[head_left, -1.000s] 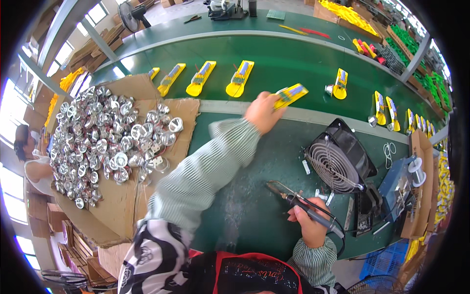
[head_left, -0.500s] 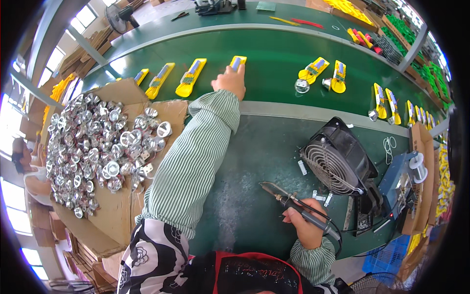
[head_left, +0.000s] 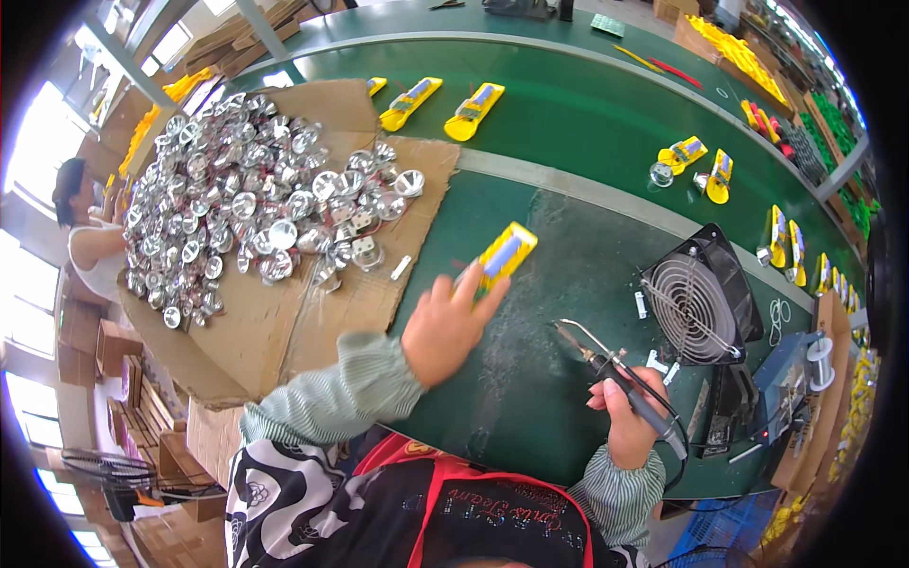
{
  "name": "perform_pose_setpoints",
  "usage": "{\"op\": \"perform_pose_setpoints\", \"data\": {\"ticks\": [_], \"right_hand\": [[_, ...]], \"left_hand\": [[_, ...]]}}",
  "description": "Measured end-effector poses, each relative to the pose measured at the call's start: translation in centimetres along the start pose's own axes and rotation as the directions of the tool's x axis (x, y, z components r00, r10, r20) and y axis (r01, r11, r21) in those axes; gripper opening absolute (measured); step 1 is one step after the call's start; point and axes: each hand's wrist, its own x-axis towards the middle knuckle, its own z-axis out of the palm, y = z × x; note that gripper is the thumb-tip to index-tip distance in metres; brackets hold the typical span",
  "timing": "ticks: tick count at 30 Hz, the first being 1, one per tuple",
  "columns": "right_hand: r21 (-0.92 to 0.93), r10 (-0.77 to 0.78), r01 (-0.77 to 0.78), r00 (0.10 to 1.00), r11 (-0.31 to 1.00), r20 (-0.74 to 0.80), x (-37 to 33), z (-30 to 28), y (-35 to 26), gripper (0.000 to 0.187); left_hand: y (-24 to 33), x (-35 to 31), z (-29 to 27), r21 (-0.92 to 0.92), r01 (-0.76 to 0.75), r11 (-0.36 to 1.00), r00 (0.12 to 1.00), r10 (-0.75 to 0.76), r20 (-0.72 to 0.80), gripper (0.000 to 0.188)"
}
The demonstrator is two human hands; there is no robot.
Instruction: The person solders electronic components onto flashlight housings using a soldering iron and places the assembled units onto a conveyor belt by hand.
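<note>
My left hand (head_left: 443, 327) grips a yellow plastic flashlight housing (head_left: 508, 252) with a blue-grey block in it, held over the green workbench (head_left: 511, 379). In my right hand (head_left: 630, 412) is a soldering iron (head_left: 598, 363) with a thin bent metal tube beside its tip. The tip points up and left, apart from the housing. Left of my left hand, a heap of silver lamp reflectors (head_left: 237, 205) with wires lies on opened cardboard (head_left: 275, 336).
Beyond the bench runs a green conveyor belt (head_left: 568, 128) with yellow housings (head_left: 473, 112) on it. A black fan (head_left: 696, 308) stands at right, near small white pieces (head_left: 657, 362) and a soldering station (head_left: 784, 383) with a wire spool (head_left: 820, 364). Another person (head_left: 95, 237) is far left.
My left hand has drawn back from the belt to the bench with the yellow housing. The view has shifted, and my right hand still holds the soldering iron.
</note>
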Motion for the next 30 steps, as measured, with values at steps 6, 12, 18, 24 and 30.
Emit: {"op": "perform_pose_setpoints", "data": {"ticks": [6, 12, 18, 24, 30], "right_hand": [[-0.018, 0.01, -0.009, 0.999, 1.0, 0.037, -0.9, 1.1, 0.1, 0.016], [0.003, 0.003, -0.003, 0.997, 1.0, 0.071, -1.4, 1.9, -0.1, 0.017], [-0.01, 0.015, -0.014, 0.995, 1.0, 0.101, -1.6, 2.2, -0.2, 0.017], [-0.019, 0.025, -0.023, 0.995, 1.0, 0.097, -1.4, 1.9, -0.1, 0.017], [-0.013, 0.027, -0.026, 0.993, 1.0, 0.111, -0.7, 2.4, -0.1, 0.017]], "left_hand": [[-1.2, -4.7, -1.7, -0.286, 0.028, 0.958, 1.0, -0.028, 0.004, 0.057], [-12.6, -4.5, -2.7, -0.235, 0.421, 0.876, 0.835, -0.475, -0.276, 0.011], [-20.0, -1.1, -0.6, -0.124, 0.564, 0.816, 0.793, -0.577, -0.194, 0.019], [-21.2, -0.5, -1.5, -0.474, 0.563, 0.677, 0.732, -0.675, -0.095, 0.019], [-18.4, -1.5, -5.5, -0.814, 0.327, 0.48, 0.752, -0.653, -0.083, 0.016]]}}
